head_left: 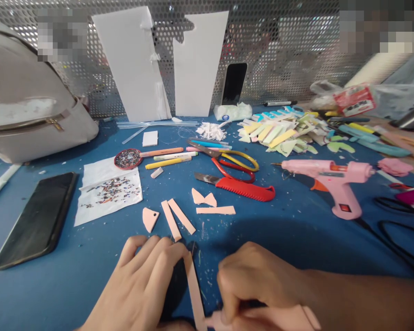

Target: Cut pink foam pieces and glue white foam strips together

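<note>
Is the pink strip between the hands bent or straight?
Straight: the pink strip beside the left hand shows no bend or crease.

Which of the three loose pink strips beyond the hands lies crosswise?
The rightmost strip: it runs left to right, while the other two strips slant toward the viewer.

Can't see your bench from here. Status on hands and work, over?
Left hand on pale pink strip. Right hand gripping pink object, tip at strip's edge. Loose strips just beyond left hand.
</note>
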A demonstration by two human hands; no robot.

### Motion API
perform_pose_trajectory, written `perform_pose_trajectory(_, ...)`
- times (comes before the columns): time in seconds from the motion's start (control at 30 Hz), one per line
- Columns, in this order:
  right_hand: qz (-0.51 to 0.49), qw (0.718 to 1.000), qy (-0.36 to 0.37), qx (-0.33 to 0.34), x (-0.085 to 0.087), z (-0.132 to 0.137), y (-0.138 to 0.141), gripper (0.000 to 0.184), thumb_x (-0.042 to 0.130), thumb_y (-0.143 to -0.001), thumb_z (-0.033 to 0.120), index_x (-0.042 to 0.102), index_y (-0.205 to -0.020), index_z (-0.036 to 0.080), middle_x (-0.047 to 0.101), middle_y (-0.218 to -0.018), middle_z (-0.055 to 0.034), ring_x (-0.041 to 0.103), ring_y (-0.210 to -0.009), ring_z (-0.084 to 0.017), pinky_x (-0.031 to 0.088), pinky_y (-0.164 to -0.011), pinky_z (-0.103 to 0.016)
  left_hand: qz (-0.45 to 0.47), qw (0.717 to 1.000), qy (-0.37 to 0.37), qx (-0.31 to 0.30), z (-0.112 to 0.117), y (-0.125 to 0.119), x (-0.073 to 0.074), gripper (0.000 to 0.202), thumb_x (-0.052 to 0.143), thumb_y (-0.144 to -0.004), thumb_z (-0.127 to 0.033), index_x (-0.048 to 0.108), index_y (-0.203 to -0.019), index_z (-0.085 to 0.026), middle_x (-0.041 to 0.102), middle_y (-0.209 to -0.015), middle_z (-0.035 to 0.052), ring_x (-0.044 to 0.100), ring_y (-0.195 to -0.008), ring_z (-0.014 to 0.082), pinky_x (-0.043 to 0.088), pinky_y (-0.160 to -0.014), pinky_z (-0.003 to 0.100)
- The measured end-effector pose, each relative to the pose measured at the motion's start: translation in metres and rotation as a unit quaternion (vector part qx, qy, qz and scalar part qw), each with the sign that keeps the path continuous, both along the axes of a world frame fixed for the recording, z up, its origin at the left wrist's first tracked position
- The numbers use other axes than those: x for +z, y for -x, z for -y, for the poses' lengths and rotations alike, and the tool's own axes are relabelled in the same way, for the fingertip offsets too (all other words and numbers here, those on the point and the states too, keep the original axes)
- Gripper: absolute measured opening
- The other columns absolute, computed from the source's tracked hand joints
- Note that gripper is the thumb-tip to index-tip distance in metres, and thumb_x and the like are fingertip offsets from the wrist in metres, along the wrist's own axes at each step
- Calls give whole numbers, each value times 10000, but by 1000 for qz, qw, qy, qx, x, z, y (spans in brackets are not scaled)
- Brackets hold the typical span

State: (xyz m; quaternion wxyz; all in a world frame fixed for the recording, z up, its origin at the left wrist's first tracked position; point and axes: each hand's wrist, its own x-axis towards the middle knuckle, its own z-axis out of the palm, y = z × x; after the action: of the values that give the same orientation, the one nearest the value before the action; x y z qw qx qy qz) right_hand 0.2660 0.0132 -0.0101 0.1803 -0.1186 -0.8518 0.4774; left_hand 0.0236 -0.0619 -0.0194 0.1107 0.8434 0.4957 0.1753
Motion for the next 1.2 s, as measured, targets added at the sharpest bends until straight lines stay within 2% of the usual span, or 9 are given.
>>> perform_pose_trajectory(0.07,14,1000,-4,-11,-3,-2,0,222,478,-990,302,525,-802,194,618,-669,10,531,-567,-107,422,-576,-198,-1,1000,-2,-6,0,1,0,661,706,-842,-663,433,-1253,-222,669,-1031,12,636,-873,237,358,-863,369)
perform_pose_trajectory(0.17,-19,998,14,57,-4,-5,0,229,506,-986,275,507,-770,197,619,-657,23,553,-576,-96,408,-558,-176,-2,1000,-10,-13,1,1,0,641,653,-882,-668,427,-1269,-209,683,-1048,21,640,-890,240,346,-872,370)
perform_pose_trajectory(0.33,1,1000,12,-22,1,-2,-1,198,511,-994,281,570,-837,177,693,-755,-7,619,-646,-104,451,-641,-192,-7,1000,-22,-11,1,2,2,546,611,-935,-615,436,-1262,-215,689,-1108,27,638,-926,235,329,-923,370)
perform_pose_trajectory(0.43,-15,999,26,35,1,-2,-1,254,504,-991,307,551,-774,184,676,-697,5,599,-610,-101,434,-602,-184,-14,1000,-23,-12,1,4,3,556,645,-911,-610,440,-1252,-222,695,-1089,17,636,-903,233,339,-926,367)
perform_pose_trajectory(0.67,-33,998,-5,55,-2,-4,0,195,491,-941,266,492,-756,206,616,-641,23,549,-580,-105,401,-557,-189,-19,1000,-6,-17,2,5,0,649,785,-813,-525,430,-1274,-236,698,-1102,25,644,-913,248,376,-907,376)
perform_pose_trajectory(0.77,-1,1000,-23,4,0,-1,-1,205,453,-972,290,505,-794,202,638,-687,-2,559,-603,-120,424,-599,-215,-20,1000,-12,-16,1,5,-1,653,795,-803,-509,429,-1267,-230,698,-1105,28,644,-915,246,376,-903,376)
perform_pose_trajectory(0.9,-1,998,-34,52,-1,0,-1,195,461,-970,286,482,-790,214,628,-677,8,568,-606,-122,411,-588,-213,2,999,-33,-26,0,6,-3,618,763,-824,-528,445,-1252,-215,691,-1063,29,639,-876,241,366,-893,380)
perform_pose_trajectory(1.03,-5,1000,-22,-10,-4,-1,-1,171,490,-970,294,516,-826,205,644,-727,3,567,-615,-113,416,-608,-210,-9,1000,-21,-22,0,5,-1,576,708,-874,-549,429,-1256,-220,688,-1084,32,641,-913,244,349,-891,372)
perform_pose_trajectory(1.2,-19,998,-39,43,-10,-4,-1,205,480,-1013,306,520,-839,204,641,-723,12,564,-618,-109,407,-589,-203,-19,1000,-16,-17,1,3,2,590,714,-868,-542,409,-1257,-221,696,-1081,40,648,-912,252,359,-870,376)
